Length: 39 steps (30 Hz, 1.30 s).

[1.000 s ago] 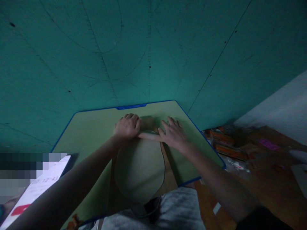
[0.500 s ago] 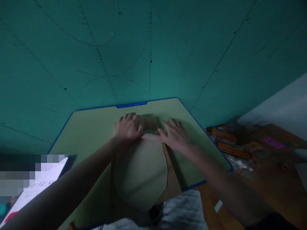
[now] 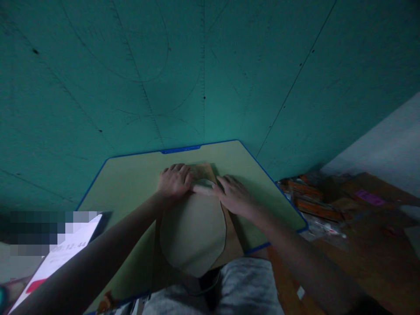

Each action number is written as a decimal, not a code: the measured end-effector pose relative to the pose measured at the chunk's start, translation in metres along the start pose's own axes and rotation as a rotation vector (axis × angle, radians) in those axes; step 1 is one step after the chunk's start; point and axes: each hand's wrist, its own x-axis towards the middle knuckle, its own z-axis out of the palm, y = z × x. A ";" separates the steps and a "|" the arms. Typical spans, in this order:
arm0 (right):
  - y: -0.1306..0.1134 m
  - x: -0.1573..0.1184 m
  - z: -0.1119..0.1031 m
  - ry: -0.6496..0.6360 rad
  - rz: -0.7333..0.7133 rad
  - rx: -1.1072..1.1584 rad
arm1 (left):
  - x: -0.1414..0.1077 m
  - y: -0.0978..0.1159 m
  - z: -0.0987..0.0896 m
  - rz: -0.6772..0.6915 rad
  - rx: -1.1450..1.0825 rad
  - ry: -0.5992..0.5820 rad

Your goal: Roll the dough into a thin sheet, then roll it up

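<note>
A thin, pale, rounded sheet (image 3: 193, 232) lies on a brown board (image 3: 233, 245), which rests on the pale tabletop (image 3: 131, 179). Across the sheet's far end runs a pale roll (image 3: 202, 189). My left hand (image 3: 175, 180) is closed over the roll's left end, its knuckles up and fingers curled down. At the roll's right end, my right hand (image 3: 232, 192) grips it, thumb side inward. Both hands hide the ends of the roll. Dim light and blur leave the sheet's material unclear.
A lit phone-like screen (image 3: 65, 249) stands at the left. Beyond the blue-edged table is a green marked wall (image 3: 203, 65). Cardboard (image 3: 370, 188) and plastic-wrapped orange items (image 3: 316, 208) lie at the right. My grey-clad legs (image 3: 249, 284) are below the table.
The view has shifted slightly. My right hand's fingers look less spread and lie nearer the roll. My left hand remains over its left end.
</note>
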 end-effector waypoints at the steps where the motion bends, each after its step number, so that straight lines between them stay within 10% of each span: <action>1: -0.005 -0.007 0.003 0.020 0.006 0.020 | -0.008 -0.002 -0.001 0.024 0.002 -0.011; 27: 0.037 0.052 -0.022 -0.021 0.360 0.025 | 0.081 0.012 0.019 -0.125 -0.014 -0.048; 32: 0.016 0.030 -0.027 0.161 0.286 -0.084 | 0.071 0.008 0.019 -0.164 -0.009 -0.042; 39: -0.006 0.004 -0.010 0.048 0.177 -0.037 | 0.045 -0.001 0.021 -0.062 -0.036 -0.040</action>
